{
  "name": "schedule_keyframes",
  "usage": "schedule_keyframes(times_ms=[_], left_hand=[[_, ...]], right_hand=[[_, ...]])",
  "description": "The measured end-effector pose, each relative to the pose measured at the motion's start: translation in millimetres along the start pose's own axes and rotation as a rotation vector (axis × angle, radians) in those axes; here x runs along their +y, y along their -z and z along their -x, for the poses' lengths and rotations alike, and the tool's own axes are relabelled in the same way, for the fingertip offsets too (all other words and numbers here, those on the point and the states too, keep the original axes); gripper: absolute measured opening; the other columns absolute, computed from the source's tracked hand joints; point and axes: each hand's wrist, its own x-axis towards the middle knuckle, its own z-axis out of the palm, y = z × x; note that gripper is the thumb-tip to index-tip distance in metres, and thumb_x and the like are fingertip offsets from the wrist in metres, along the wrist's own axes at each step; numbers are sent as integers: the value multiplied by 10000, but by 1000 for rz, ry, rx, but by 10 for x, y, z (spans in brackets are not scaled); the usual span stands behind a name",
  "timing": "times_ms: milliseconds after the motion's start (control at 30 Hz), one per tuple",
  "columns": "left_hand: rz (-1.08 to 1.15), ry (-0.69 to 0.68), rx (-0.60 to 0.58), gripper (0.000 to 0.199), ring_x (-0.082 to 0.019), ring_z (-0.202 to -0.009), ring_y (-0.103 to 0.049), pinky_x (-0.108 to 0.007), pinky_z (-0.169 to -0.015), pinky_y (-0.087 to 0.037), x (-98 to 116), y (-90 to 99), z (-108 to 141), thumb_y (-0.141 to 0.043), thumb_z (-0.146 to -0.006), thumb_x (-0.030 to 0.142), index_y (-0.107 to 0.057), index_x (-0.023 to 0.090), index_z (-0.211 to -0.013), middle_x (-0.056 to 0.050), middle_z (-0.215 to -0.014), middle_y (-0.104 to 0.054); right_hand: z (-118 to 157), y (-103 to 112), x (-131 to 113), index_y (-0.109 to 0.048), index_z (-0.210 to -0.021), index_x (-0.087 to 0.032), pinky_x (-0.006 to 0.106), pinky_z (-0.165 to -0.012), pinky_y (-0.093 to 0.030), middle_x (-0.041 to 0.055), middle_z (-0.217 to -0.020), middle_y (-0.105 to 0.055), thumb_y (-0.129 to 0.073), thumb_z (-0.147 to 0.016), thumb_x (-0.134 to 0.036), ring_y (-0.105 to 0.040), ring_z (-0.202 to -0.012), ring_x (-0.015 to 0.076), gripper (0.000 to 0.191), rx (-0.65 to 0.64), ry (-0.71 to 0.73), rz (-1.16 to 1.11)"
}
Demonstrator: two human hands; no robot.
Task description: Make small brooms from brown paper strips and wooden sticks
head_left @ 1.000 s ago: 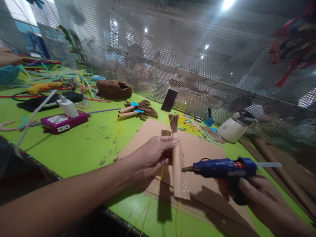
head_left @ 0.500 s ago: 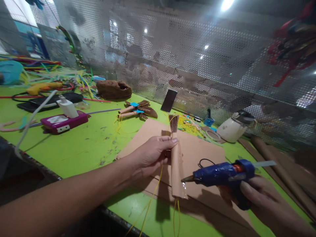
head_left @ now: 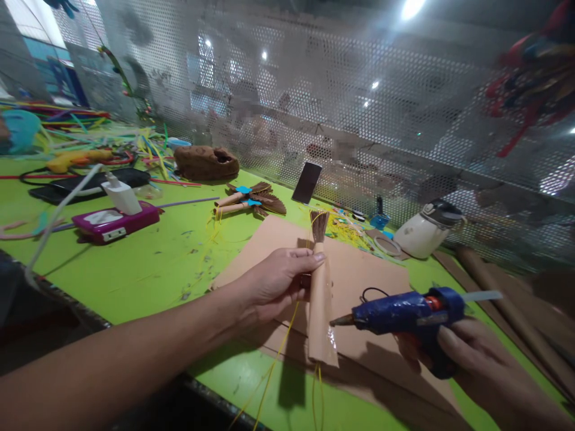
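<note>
My left hand [head_left: 281,281] grips a rolled tan paper tube [head_left: 319,311] near its upper end, thumb on the front. Brown bristle-like strips [head_left: 318,226] stick out of the tube's top, and yellow strings hang from its bottom. Shiny glue shows along the lower right edge of the tube. My right hand [head_left: 467,353] is closed round the handle of a blue glue gun [head_left: 404,312], its nozzle pointing left, close beside that glued edge. Beneath the tube lie tan sheets [head_left: 368,275] on the green table [head_left: 179,269].
Two finished-looking tubes [head_left: 233,203] with brown fans lie farther back. A purple power strip [head_left: 117,221], a yellow glue gun [head_left: 81,158] and a brown pouch [head_left: 206,163] are left. A phone [head_left: 307,182], yellow scraps [head_left: 350,230] and a white jug [head_left: 426,230] stand behind.
The tube's lower end has swung slightly left and its bristled top slightly right. The glue gun's nozzle has risen slightly. Both hands keep their holds.
</note>
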Motion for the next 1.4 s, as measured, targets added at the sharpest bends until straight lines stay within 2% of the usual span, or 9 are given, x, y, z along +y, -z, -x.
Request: schedule_keyframes(times_ms=[233, 367, 467, 567, 700, 800, 1000, 1167, 1400], left_hand=[[-66, -36, -60, 131, -87, -548, -531, -244, -600, -441, -19, -1, 10, -613, -790, 235, -580, 113, -826, -14, -677, -565], [-138, -46, -117, 134, -148, -617, -613, -292, -626, -470, -16, 10, 9, -556, -833, 269, -552, 143, -880, -32, -747, -590], [-178, -61, -157, 133, -172, -655, -635, -309, -642, -479, -16, 31, -3, -537, -849, 279, -532, 150, -883, -38, -770, -593], [-199, -72, -151, 146, -167, -640, -631, -300, -629, -479, -22, 44, -8, -533, -852, 295, -522, 152, -874, -23, -732, -577], [-225, -88, -93, 147, -109, -594, -578, -234, -574, -449, -21, 30, 2, -542, -845, 290, -531, 144, -852, -6, -716, -558], [-237, -78, -94, 156, -81, -578, -533, -208, -555, -428, -12, 14, 9, -572, -827, 291, -551, 138, -852, -7, -738, -566], [-252, -50, -150, 236, -130, -662, -580, -234, -586, -424, -14, 20, 12, -617, -789, 362, -582, 152, -891, -18, -746, -590], [-233, -78, -140, 204, -93, -645, -515, -186, -536, -390, -27, 31, 24, -589, -813, 343, -600, 154, -886, -25, -805, -577], [-260, -31, -95, 183, -85, -617, -479, -189, -548, -394, -21, -27, 50, -596, -807, 314, -586, 144, -874, -15, -778, -537]], right_hand=[[34, 15, -4, -659, -618, -146, 262, -468, -408, 65, -594, -562, -480, -829, -527, -477, -536, 154, 471, 10, -2, 230], [-15, 9, -62, -650, -640, -152, 239, -457, -418, 55, -589, -571, -455, -861, -471, -495, -521, 146, 433, -48, 75, 323], [-26, 2, -74, -645, -651, -150, 230, -448, -413, 53, -588, -572, -446, -868, -461, -502, -519, 145, 427, -16, 82, 346], [-10, -6, -58, -649, -674, -145, 228, -438, -401, 59, -600, -588, -465, -860, -461, -504, -520, 147, 410, 42, 52, 339], [-4, 13, -11, -631, -651, -147, 243, -465, -397, 67, -632, -598, -453, -864, -471, -511, -553, 157, 427, 40, 40, 305], [-24, 20, 18, -611, -616, -148, 257, -476, -384, 71, -634, -587, -441, -867, -484, -508, -562, 164, 453, 47, 44, 262], [-54, -95, -72, -581, -569, -158, 276, -497, -379, 52, -568, -542, -467, -854, -497, -494, -553, 166, 457, 140, 16, 166], [-57, -160, -147, -574, -551, -155, 265, -484, -375, 48, -549, -532, -493, -842, -493, -495, -549, 162, 454, 192, 13, 150], [-75, -127, -79, -604, -642, -160, 288, -492, -412, 44, -547, -533, -503, -839, -487, -509, -551, 182, 395, 238, 38, 98]])
